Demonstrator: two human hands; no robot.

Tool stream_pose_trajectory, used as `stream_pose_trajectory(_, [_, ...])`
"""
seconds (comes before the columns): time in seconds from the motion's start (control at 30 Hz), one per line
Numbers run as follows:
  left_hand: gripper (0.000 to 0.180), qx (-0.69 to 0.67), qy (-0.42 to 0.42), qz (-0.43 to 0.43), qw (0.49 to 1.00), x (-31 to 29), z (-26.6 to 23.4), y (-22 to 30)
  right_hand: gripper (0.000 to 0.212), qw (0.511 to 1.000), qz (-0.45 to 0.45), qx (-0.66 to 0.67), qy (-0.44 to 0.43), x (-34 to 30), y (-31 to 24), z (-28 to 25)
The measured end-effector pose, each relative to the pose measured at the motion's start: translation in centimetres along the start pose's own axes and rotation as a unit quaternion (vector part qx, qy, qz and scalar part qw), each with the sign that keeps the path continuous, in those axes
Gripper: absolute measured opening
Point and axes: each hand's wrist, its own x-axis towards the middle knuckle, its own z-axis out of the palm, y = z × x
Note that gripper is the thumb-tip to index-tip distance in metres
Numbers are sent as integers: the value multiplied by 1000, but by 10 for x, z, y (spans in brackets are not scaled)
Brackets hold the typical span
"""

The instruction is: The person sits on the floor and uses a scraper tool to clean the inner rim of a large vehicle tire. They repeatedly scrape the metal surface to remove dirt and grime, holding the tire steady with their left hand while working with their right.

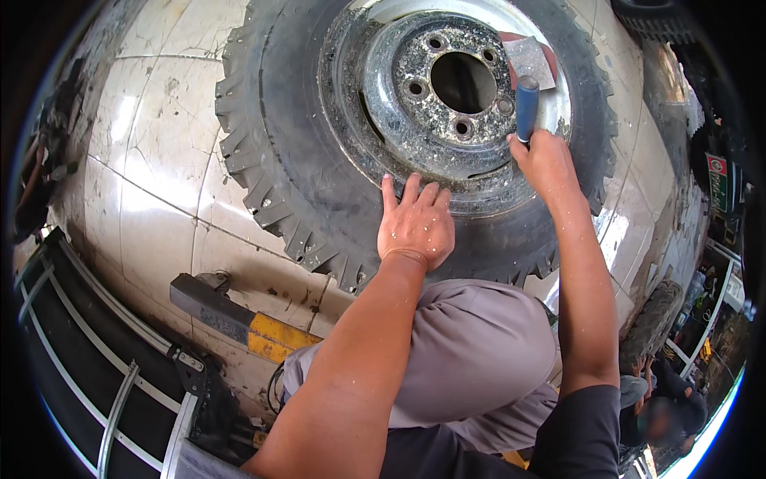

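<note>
Big chunky-tread tyre (295,120) lying flat on a cracked tile floor (152,144), with a steel wheel rim (399,60) sitting in it, bolt holes around a big centre hole and the face all speckled and grimy. Left hand (416,227) is palm down on the tyre's near side, fingers a bit spread, tips right about at the rim's near edge, not gripping anything. Right hand (545,164) is over the rim's right edge, closed around a blue-handled tool (527,112), handle poking out past the thumb. There's a flat greyish piece (529,62) just beyond that handle, can't tell if they're joined. Black-and-yellow bar (231,315) sits off the tyre's near-left edge, well apart from both hands
</note>
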Motion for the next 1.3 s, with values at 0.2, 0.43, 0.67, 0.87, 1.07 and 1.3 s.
stream_pose_trajectory(0.2, [40,-9,17,-1,1000,0,5,-1,33,999,3,49,-9,-3,-5,-13])
stream_pose_trajectory(0.43, [40,-2,20,5,1000,1,5,-1,37,1000,-30,-1,-5,-2,-2,-9])
stream_pose_trajectory(0.67, [40,-8,6,-5,1000,0,3,-1,38,996,-20,82,18,-17,19,2])
stream_pose_trajectory(0.87, [40,-1,11,4,1000,0,1,3,41,893,98,431,83,-26,90,26])
stream_pose_trajectory(1.07, [40,2,20,6,1000,-1,3,-3,37,971,-3,235,47,-34,46,20])
stream_pose_trajectory(1.3, [40,-5,11,4,1000,1,0,3,38,891,85,426,134,-43,78,54])
